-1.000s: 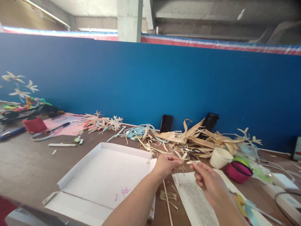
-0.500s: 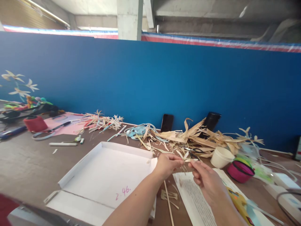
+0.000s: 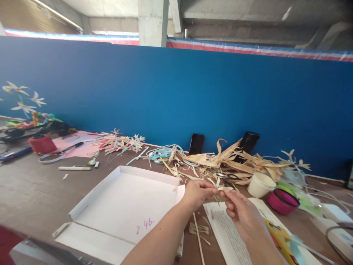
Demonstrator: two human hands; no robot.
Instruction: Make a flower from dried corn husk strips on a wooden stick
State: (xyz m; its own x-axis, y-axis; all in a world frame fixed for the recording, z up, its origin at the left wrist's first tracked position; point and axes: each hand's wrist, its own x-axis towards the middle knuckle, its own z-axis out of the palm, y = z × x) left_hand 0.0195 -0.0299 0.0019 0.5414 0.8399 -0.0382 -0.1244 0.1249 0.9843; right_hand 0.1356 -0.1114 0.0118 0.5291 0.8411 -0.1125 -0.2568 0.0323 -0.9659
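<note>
Between my two hands is a small flower of pale dried husk petals (image 3: 217,183), held up over the table. My left hand (image 3: 197,193) pinches it from the left, thumb and forefinger closed at its base. From the right, my right hand (image 3: 237,204) pinches a petal with thumb and forefinger, the other fingers curled. The fingertips of both hands nearly meet and partly hide the flower's middle. Below my hands lie a printed sheet (image 3: 224,228), a thin wooden stick (image 3: 198,239) and flat husk pieces (image 3: 199,228).
A shallow white box (image 3: 118,202) lies left of my hands. Behind them are scissors (image 3: 228,176), dried corn husks (image 3: 217,159) and a phone (image 3: 196,144). At right stand a paper cup (image 3: 260,185), a magenta pouch (image 3: 282,201) and a yellow glue gun (image 3: 280,239). A blue partition (image 3: 176,95) closes the back.
My hands stay pinched on the flower in nearly the same place. The whole view has shifted very slightly; nothing on the table has visibly moved.
</note>
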